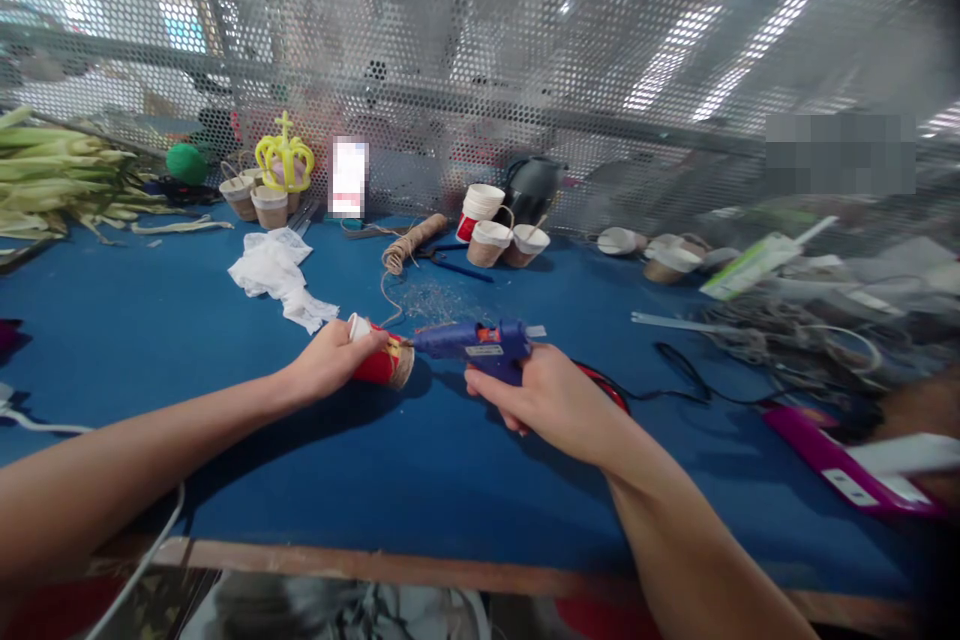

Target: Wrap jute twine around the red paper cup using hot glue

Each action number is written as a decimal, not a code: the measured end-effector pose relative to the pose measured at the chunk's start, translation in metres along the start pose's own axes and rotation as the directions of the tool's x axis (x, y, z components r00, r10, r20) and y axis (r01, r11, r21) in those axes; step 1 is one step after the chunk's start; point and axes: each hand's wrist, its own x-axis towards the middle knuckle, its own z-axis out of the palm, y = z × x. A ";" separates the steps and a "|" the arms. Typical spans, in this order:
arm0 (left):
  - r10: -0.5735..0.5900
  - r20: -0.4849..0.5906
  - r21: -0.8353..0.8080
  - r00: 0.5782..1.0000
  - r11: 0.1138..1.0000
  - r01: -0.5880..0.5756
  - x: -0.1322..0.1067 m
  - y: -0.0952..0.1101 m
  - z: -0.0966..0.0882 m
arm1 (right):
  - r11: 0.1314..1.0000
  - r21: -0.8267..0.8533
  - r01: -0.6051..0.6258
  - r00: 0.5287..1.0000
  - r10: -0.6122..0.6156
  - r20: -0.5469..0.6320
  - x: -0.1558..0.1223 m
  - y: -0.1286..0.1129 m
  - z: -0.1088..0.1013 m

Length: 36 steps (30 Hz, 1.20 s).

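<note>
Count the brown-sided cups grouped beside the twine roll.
2: the left cup, nearer the twine roll, and the right cup, before a dark rounded object. Others may be hidden behind.

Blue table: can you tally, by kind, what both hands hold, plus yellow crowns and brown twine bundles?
Blue plastic glue gun, right hand: 1
Red-and-white paper cup, left hand: 1
Yellow crown-shaped ornament: 1
Brown twine bundle: 1
Total: 4
</note>
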 end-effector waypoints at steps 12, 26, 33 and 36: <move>-0.019 0.009 0.023 1.000 1.000 0.018 0.000 -0.001 0.001 | 0.998 -0.059 -0.035 0.999 0.036 0.024 -0.004 -0.003 -0.001; 0.007 0.020 0.011 1.000 1.000 -0.007 0.000 -0.001 0.002 | 0.996 -0.086 -0.012 1.000 0.013 0.013 -0.007 -0.003 -0.001; 0.011 0.025 0.050 1.000 0.999 -0.012 0.000 -0.002 0.001 | 0.995 -0.097 -0.008 1.000 0.008 0.005 -0.008 -0.004 -0.002; 0.012 0.016 0.036 1.000 0.999 -0.013 0.000 -0.003 0.002 | 0.997 -0.072 -0.011 1.000 0.012 0.011 -0.008 -0.004 -0.002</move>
